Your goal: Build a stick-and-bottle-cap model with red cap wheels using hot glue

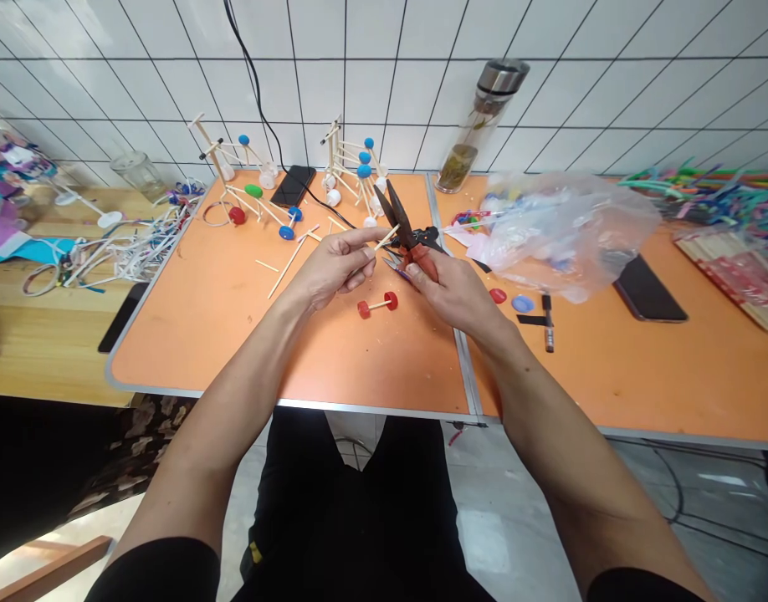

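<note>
My left hand pinches a thin wooden stick and holds it between the open black blades of a pair of shears. My right hand is wrapped round the red handles of the shears. Both hands hover above the orange table. Just below them on the table lies a short stick with a red cap on each end. Loose sticks lie to the left of my left hand.
Stick-and-cap models stand at the table's back with a black phone and cable. To the right are a clear plastic bag, a glass bottle, loose caps, a marker, another phone and coloured straws.
</note>
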### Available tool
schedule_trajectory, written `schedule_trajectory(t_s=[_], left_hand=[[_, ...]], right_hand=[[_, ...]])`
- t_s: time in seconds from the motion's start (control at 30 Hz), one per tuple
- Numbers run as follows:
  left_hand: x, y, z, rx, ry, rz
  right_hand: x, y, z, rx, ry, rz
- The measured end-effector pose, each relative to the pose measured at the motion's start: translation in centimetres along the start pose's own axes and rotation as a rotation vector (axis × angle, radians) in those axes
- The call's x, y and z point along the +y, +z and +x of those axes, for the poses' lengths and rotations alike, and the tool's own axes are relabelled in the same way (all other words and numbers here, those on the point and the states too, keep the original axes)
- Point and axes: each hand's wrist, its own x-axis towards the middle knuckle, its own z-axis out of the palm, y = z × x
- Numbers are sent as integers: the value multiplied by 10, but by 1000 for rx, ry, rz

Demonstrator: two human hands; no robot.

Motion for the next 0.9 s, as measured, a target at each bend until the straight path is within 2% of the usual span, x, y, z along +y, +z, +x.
schedule_trajectory(t_s=[0.27,0.4,0.63,0.8,0.9], left_hand=[[-1,-2,0,-8,-12,4],[-1,-2,0,-8,-12,-1],[2,-1,-1,16,-16,-38],[8,3,-1,93,-10,-70],[9,7,-1,123,27,-86]], right_hand=[[-5,-2,0,6,9,-111],[-1,-2,1,27,-5,-66],[7,-5,2,-119,32,674],[1,-5,1,-166,97,866],[-4,0,0,-311,134,996]])
